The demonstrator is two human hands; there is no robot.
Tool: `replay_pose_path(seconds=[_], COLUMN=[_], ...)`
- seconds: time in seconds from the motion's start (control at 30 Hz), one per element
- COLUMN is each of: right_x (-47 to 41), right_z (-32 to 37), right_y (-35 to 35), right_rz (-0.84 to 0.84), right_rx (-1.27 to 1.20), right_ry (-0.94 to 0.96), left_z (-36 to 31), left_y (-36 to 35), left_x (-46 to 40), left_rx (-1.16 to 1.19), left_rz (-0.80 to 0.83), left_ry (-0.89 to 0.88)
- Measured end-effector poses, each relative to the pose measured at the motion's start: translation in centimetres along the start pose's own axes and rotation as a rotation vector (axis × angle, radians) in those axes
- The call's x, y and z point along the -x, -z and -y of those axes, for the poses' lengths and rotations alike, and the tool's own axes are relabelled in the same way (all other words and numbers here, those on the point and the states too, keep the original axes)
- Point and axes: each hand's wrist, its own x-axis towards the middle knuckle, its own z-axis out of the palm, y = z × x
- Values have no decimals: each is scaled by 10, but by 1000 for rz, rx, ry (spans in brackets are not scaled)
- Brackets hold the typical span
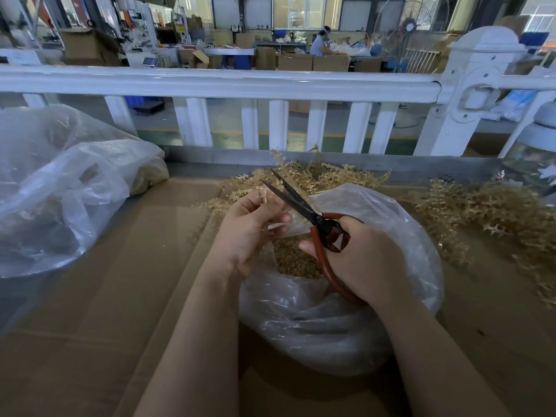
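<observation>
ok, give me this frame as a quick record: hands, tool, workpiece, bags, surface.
tool: scissors, red handles, blades open
right hand: grips the scissors
left hand: pinches a small beige sprig at the blades
near bag: clear, under the hands, cut bits inside
far bag: clear, at left
loose sprigs: heaps behind and right of the near bag
surface: cardboard

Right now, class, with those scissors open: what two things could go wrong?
1. The open scissors lie close to the left hand, which pinches a small sprig; the cut could nick a finger.
2. The sprig sits beside the bag mouth, not over it, so the cut piece may land on the cardboard.
</observation>
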Motion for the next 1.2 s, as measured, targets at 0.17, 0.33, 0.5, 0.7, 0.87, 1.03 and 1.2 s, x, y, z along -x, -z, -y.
replay_pose_path(seconds=[0.17, 0.33, 0.5, 0.7, 0.87, 1.03, 1.2], right_x=[0, -4, -7, -8, -7, -3, 0], right_z=[-2, 2, -3, -4, -1, 5, 7], right_y=[-1, -2, -7, -6, -3, 1, 0], right_rz=[29, -19, -15, -2, -2, -82, -119], right_rx=[-122, -387, -554, -606, -582, -348, -140], right_ry=[-83, -166, -202, -193, -207, -156, -7], left_z=[1, 4, 7, 10, 10, 8, 9], left_y=[2, 1, -2, -2, -2, -4, -4], left_x=[-3, -3, -2, -3, -4, -4, -4], left_rx=[101, 50, 96, -54, -95, -48, -102], left_rz=[-108, -25, 55, 14, -19, -65, -87], left_ry=[42, 55, 61, 7, -57, -90, -181])
